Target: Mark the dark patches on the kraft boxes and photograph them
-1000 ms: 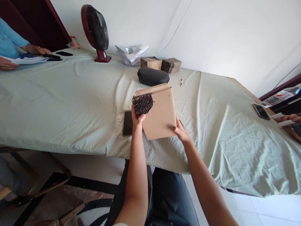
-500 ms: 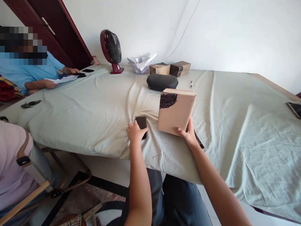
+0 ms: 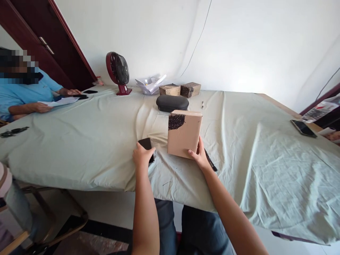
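Observation:
My right hand (image 3: 199,156) grips a brown cardboard box (image 3: 183,140) by its lower right corner, thumb on the near face. The box is tilted up over the cloth, and a black scribbled patch marks its upper left corner. To the left, my left hand (image 3: 142,156) closes around the sides of a dark smartphone (image 3: 146,143) at the tabletop; its palm side is hidden. A black strip-like thing (image 3: 211,161) lies partly hidden behind my right wrist. Just beyond the box sits a black zip case (image 3: 172,102).
A green cloth (image 3: 85,152) covers the table. Along the back stand a red fan (image 3: 118,71), a plastic basket (image 3: 150,86) and two small cardboard boxes (image 3: 190,89). A pen (image 3: 202,104) lies behind. Another phone (image 3: 302,128) is at right; a person in blue (image 3: 23,94) sits at left.
My view has swung to the right and up. The phone under my left hand has turned so its top leans left. My right hand still holds the cardboard box.

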Motion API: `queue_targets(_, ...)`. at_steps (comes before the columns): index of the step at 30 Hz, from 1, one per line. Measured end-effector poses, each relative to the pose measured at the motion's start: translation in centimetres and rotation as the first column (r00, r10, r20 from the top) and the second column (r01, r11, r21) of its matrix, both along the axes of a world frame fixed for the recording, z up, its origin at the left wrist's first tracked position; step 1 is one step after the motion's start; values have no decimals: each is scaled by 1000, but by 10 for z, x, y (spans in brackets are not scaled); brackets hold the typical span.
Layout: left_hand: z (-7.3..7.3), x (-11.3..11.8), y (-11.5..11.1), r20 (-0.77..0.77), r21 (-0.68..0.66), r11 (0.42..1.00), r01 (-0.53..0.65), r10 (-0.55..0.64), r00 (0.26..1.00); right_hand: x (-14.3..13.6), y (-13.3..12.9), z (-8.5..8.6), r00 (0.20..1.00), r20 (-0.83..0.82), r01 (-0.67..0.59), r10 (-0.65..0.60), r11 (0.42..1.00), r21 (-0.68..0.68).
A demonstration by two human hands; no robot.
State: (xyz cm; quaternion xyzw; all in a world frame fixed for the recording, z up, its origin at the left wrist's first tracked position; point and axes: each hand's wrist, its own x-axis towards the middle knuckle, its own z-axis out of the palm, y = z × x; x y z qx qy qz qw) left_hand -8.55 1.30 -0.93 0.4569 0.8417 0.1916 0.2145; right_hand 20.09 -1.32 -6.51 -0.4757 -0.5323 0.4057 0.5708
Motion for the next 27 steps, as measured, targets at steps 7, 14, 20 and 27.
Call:
queue_targets(7, 26, 0, -14, 258, 258, 957, -133, 64, 964, 3, 4, -9, 1000, -14, 2, -3, 1000, -21)
queue_targets(14, 65, 51, -46, 347, 653, 742, -150, -117, 930, 4, 4, -9, 1000, -27, 4, -4, 1000, -6)
queue_targets(20, 68, 90, -66, 264, 843, 530, -95, -254, 930, 3, 2, -4, 1000, -6, -4, 4, 1000, 8)
queue_targets(27, 72, 96, -69, 220, 871, 488, -60, -278, 935, 1, 0, 0, 1000, -8, -11, 11, 1000, 1)
